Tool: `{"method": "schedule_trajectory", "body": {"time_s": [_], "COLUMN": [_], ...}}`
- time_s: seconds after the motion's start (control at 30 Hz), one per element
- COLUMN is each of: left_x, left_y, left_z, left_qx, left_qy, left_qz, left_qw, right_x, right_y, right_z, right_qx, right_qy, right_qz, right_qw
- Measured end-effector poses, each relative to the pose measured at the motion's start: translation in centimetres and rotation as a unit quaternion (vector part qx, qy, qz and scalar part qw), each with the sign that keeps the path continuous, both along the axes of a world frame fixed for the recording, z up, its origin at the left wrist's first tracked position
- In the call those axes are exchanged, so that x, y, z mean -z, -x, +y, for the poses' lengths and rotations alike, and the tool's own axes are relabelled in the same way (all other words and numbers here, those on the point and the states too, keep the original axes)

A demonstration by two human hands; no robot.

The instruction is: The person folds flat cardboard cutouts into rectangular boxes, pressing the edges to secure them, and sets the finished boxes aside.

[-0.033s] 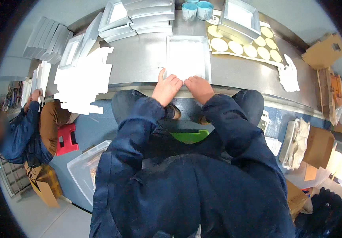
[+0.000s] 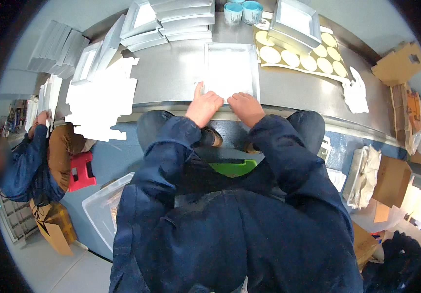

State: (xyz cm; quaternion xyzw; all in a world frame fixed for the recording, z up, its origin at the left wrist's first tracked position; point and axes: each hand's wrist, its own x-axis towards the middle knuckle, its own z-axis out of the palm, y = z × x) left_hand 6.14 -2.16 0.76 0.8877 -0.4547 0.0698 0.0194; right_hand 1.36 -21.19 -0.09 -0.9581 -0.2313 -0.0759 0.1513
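Scarcely any change is seen; the near edge of the pale tray (image 2: 230, 71), just beyond the left hand (image 2: 205, 108) and right hand (image 2: 247, 108), seems still being worked by curled fingers; whether it is pinched cannot be told.

the left hand (image 2: 204, 108) and right hand (image 2: 246, 108), side by side, touch the near rim of a shallow white box (image 2: 256, 73)

Left fingers (image 2: 215, 98) slightly farther from right fingers (image 2: 237, 98).

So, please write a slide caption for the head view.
Left hand and right hand at the near edge of a shallow box on a metal table.
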Motion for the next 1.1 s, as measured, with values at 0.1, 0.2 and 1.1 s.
{"method": "schedule_trajectory", "body": {"time_s": [0.1, 0.2, 1.1], "left_x": [-0.2, -0.9, 1.7], "left_y": [-1.7, -2.8, -0.2], "left_z": [0.6, 0.3, 2.7], "left_qx": [0.035, 0.077, 0.065], "left_qy": [0.026, -0.017, 0.214], "left_qz": [0.081, 0.090, 0.042], "left_qw": [0.996, 0.993, 0.974], "right_x": [0.1, -0.7, 1.1], "right_y": [-0.2, -1.4, 0.1], "right_z": [-2.2, -3.7, -2.9], "right_qx": [-0.022, -0.058, -0.070], "right_qy": [0.028, 0.082, -0.031], "right_qz": [0.027, 0.086, -0.040], "right_qw": [0.999, 0.991, 0.996]}}
